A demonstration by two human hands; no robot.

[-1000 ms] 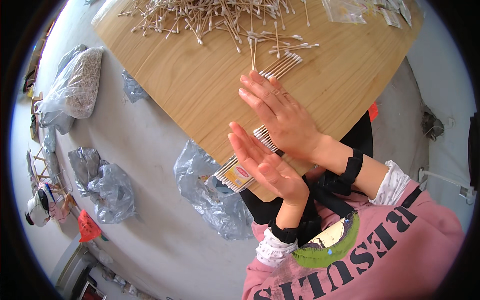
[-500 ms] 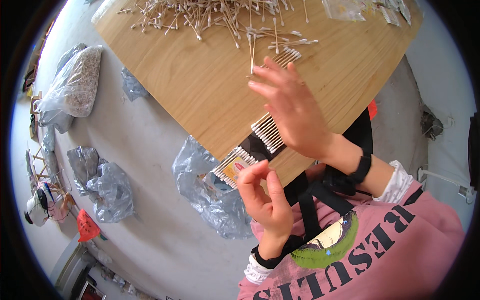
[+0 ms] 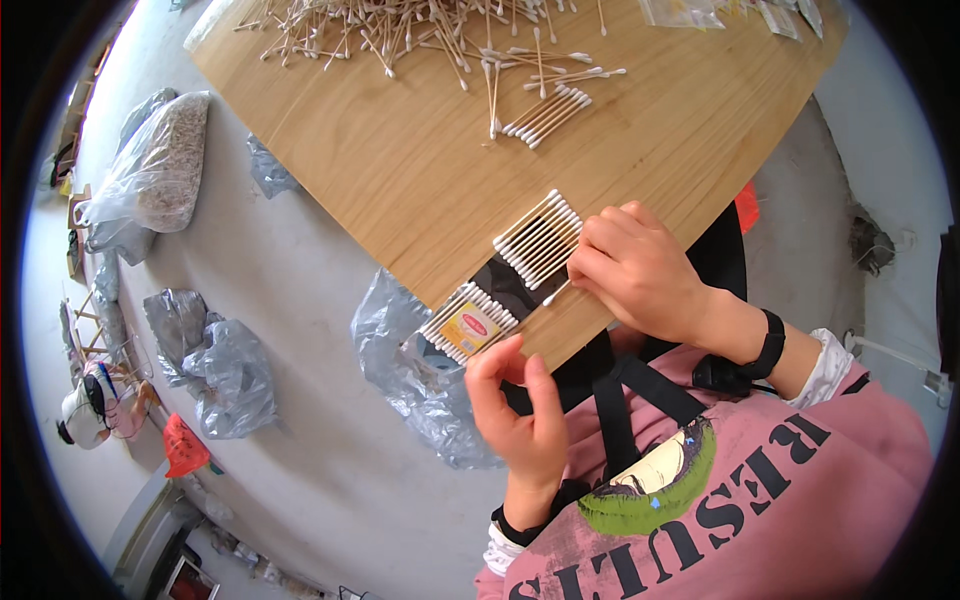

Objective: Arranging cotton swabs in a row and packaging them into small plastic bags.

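My right hand (image 3: 640,270) is closed in a pinch at the near end of a row of cotton swabs (image 3: 538,240). One cotton swab (image 3: 556,293) sticks out from under its fingertips, slightly apart from the row. The row lies side by side, partly over a dark flat piece (image 3: 507,283). At the table's corner is a pack of cotton swabs (image 3: 470,325) with a yellow label. My left hand (image 3: 520,410) hovers beside this pack, thumb and forefinger curved and apart, other fingers curled. Whether its forefinger touches the pack, I cannot tell.
Beyond the row, a small group of aligned swabs (image 3: 548,117) lies on the wooden table (image 3: 400,190). A large loose swab heap (image 3: 400,30) covers the far side. Clear plastic bags (image 3: 685,12) lie far right. A grey plastic bag (image 3: 410,390) hangs below the corner.
My right hand has come down from above the small far group to the row's near end, fingers closing onto a swab. My left hand has drawn slightly back from the labelled pack.
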